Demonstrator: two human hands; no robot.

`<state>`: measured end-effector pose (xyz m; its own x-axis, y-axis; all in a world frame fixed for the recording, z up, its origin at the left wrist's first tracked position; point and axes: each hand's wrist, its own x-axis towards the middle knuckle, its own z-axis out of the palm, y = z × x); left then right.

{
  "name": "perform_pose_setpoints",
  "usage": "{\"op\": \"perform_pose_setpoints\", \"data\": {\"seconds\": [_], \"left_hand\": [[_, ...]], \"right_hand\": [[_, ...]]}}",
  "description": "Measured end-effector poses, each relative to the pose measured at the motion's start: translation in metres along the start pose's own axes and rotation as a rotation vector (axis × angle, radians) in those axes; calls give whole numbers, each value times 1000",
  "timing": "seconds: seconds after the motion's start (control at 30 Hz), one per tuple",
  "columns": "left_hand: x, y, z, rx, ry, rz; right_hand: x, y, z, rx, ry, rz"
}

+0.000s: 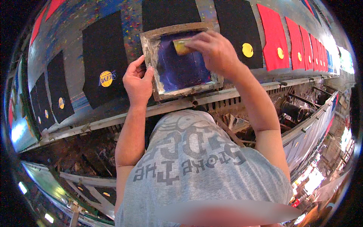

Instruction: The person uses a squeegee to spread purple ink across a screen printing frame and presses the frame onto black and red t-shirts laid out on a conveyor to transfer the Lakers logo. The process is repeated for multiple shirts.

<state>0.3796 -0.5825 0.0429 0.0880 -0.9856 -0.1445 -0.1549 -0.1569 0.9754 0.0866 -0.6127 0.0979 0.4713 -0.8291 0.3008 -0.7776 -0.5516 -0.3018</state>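
Note:
A wooden-framed printing screen (177,28) lies on the long table in front of me, its mesh smeared with dark purple ink (176,70). My left hand (138,84) grips the screen's left side rail, thumb and fingers closed around the edge. In my right hand (221,53) is a small squeegee (180,47) with a yellowish face, held over the upper part of the mesh. The fingers of that hand are slightly blurred. Whether the squeegee's lower edge touches the mesh, I cannot tell. Black fabric under the screen is mostly hidden.
Black cut fabric pieces (104,45) with yellow-and-purple prints lie to the left. Rightward are another black piece (240,26) with a yellow circle and several red pieces (270,38). A metal rail (177,104) edges the table near my body. Another table (308,130) stands at right.

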Motion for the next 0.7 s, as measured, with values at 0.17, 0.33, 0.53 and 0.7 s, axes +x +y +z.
{"op": "perform_pose_setpoints", "data": {"seconds": [0.17, 0.33, 0.53, 0.7], "left_hand": [[1, -3, -1, -23, -2, -15], [1, -5, 1, -80, 5, 6], [-2, -1, -1, 39, 0, 57], [1, -7, 1, 5, 18, 53]], "right_hand": [[-59, -55, -12, 9, -60, -31], [-62, -66, -31, 130, -214, -30], [12, -20, -5, 27, -84, -23], [2, -30, 11, 22, 35, -49]]}}
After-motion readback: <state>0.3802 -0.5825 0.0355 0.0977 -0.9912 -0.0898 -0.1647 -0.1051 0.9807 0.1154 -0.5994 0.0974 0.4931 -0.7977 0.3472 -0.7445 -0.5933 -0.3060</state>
